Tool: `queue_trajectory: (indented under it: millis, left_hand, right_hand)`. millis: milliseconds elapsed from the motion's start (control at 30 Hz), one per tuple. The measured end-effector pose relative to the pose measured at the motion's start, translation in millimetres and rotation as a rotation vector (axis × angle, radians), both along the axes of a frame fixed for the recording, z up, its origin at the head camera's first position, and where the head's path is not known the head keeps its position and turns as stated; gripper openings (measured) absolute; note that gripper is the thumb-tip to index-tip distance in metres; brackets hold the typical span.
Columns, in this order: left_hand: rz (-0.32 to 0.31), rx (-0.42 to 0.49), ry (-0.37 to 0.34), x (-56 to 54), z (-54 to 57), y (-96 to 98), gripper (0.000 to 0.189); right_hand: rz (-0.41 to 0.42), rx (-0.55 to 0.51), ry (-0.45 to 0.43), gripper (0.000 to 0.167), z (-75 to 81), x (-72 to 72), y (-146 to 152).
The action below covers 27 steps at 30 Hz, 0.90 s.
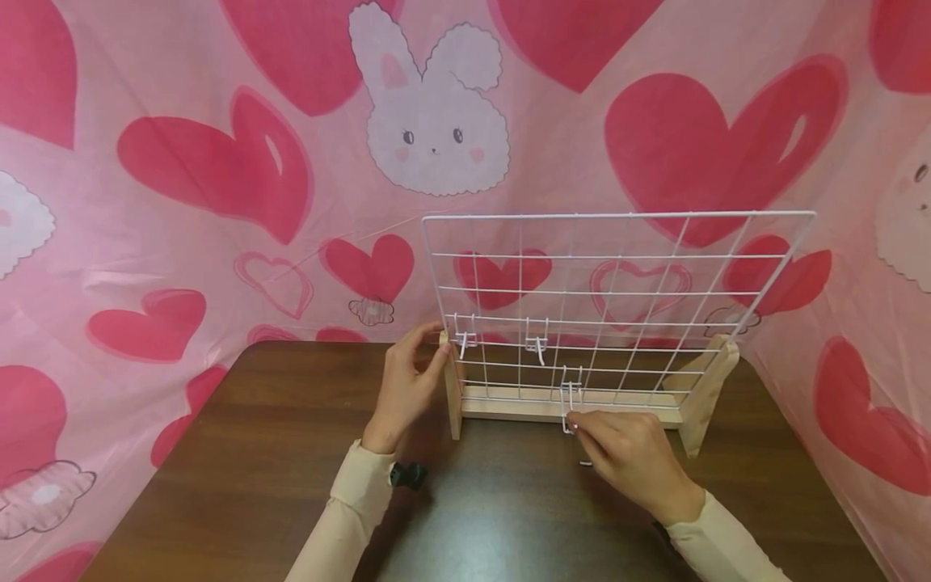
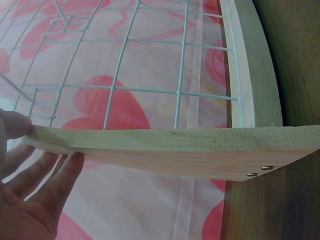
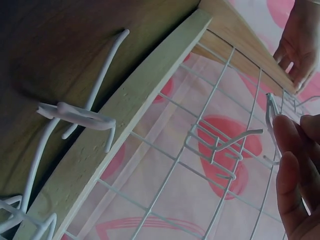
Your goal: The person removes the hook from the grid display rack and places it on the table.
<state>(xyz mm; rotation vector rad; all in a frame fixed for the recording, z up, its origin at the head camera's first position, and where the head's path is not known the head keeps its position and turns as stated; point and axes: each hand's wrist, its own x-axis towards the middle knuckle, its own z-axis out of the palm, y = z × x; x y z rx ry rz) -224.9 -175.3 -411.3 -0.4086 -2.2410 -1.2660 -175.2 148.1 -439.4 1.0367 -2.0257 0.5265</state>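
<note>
A white wire grid panel stands upright in a wooden stand. My left hand pinches the top of the stand's left upright, thumb on one side and fingers on the other. Near the lower middle of the grid, my right hand holds a white wire hook between thumb and fingers. Part of that hook is hidden by the fingers in the right wrist view. Two more white hooks hang on the grid, one by the left upright and another hook to its right.
Loose white hooks lie on the dark wooden table in front of the stand, mostly hidden by the right hand in the head view. Behind the table hangs a pink cloth with hearts and rabbits.
</note>
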Motion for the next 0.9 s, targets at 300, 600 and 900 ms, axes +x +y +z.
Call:
queue_trajectory:
  millis: [300,600,900]
  left_hand:
    - [-0.003,-0.006,0.019,0.4,0.6,0.7,0.029]
    - [-0.002,-0.005,0.033,-0.2,-0.2,-0.2,0.03]
    - [-0.016,0.007,0.025,-0.6,-0.5,-0.4,0.029]
  right_hand:
    - [-0.014,0.035,-0.023,0.045,-5.4,0.1,0.9]
    - [-0.02,0.129,-0.029,0.007,-6.0,-2.0,1.8]
    - [-0.068,0.224,-0.095,0.019,-9.7,1.8,-1.6]
